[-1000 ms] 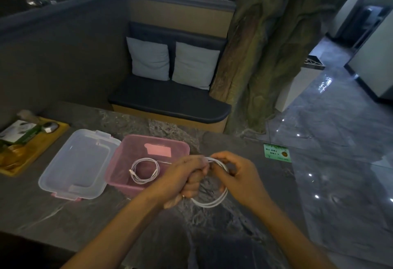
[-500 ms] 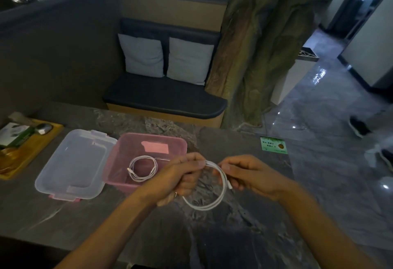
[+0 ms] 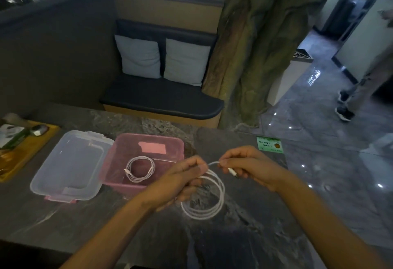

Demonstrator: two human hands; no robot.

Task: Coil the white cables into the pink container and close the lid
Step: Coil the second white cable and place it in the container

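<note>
Hands, left (image 3: pixel 180 180) and right (image 3: pixel 247 165), pinch the looped white cable (image 3: pixel 212 205).

Cables (image 3: pixel 209 209) white; container (image 3: pixel 146 160) translucent pink; lid (image 3: pixel 70 164) clear with pink clips; counter (image 3: pixel 119 222) grey marbled; tray (image 3: pixel 25 151) looked yellowish.

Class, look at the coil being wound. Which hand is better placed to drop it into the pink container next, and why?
Probably the left hand. It grips the bundled loops of the white cable and sits right beside the pink container, while the right hand pinches only the loose plug end, farther away.
</note>
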